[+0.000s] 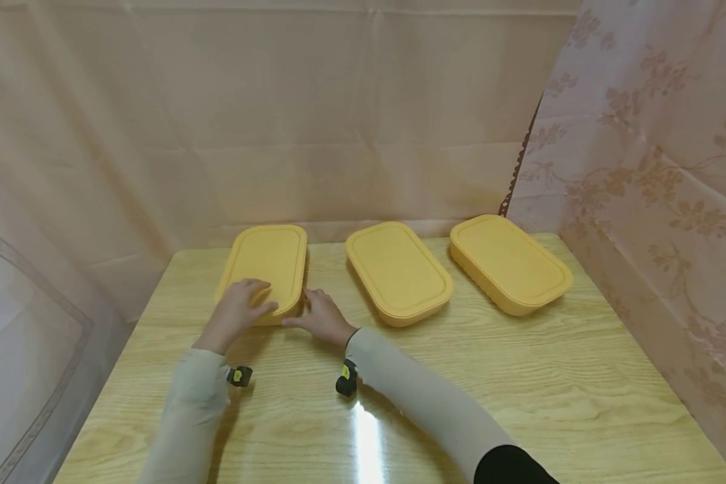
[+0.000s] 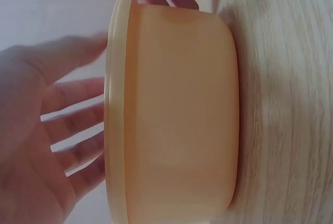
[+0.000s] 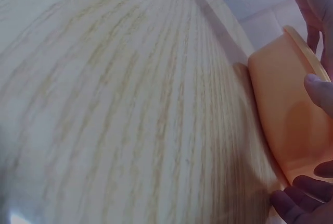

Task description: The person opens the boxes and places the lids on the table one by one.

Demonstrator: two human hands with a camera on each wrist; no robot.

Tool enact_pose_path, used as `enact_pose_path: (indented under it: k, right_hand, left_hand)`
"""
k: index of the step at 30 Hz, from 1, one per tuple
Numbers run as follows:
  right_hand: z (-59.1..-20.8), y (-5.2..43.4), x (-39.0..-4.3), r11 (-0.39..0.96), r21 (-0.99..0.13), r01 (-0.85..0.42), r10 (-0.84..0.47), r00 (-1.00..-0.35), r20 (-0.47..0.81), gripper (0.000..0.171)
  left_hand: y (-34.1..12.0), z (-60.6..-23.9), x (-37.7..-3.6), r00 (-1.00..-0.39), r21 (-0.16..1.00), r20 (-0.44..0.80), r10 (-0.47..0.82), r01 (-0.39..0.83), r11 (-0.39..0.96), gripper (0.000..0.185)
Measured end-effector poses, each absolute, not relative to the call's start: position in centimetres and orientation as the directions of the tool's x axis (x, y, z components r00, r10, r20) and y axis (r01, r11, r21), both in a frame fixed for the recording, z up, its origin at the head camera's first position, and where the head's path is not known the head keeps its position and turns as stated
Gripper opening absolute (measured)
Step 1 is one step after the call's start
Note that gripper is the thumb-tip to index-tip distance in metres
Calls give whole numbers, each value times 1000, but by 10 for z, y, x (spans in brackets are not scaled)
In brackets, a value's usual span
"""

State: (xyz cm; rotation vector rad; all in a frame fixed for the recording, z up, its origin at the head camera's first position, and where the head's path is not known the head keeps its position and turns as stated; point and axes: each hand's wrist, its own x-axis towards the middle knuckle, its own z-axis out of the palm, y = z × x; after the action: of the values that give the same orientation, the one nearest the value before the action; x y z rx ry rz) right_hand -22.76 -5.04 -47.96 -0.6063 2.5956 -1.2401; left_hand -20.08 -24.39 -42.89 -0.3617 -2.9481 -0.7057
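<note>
Three lidded yellow boxes lie in a row along the table's back. At the left box (image 1: pixel 272 259) are both hands. My left hand (image 1: pixel 236 309) is over the near left part of its lid, its fingers spread and loosely extended; the left wrist view shows the palm (image 2: pixel 26 156) facing the lid rim (image 2: pixel 117 120). Around the near right corner is my right hand (image 1: pixel 323 317), thumb toward the front wall and fingers along the right side. In the right wrist view, the thumb (image 3: pixel 318 91) is near the lid rim and the fingers (image 3: pixel 299 200) are low by the table.
The middle box (image 1: pixel 399 269) and the right box (image 1: pixel 511 262) sit angled on the wood-grain table (image 1: pixel 550 390). A beige cloth (image 1: pixel 339 121) hangs behind the table, and a flowered cloth (image 1: pixel 659 168) hangs on the right. Both wrists wear small black devices.
</note>
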Motion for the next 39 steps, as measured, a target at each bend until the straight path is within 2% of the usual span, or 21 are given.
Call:
enact_pose_path:
  k: [8,15,21,39]
  right_hand:
    - [-480,-53,-223,564,-774,-286,-452,-892,0,86]
    - [-482,-55,-226,564,-756,-332,-450,-891,56,59]
    - [-483,-56,-227,563,-764,-315,-441,-896,44,48]
    - [-486,-57,-231,561,-766,-314,-406,-911,75,33]
  left_hand:
    - [-239,-429,-194,-964,388,122,238,267,882,57]
    - [-234,-430,-193,-953,364,123,277,303,881,56]
    - [-234,-433,-193,-929,296,178,324,364,883,50]
    - [-230,-427,-192,-913,238,180,365,401,885,35]
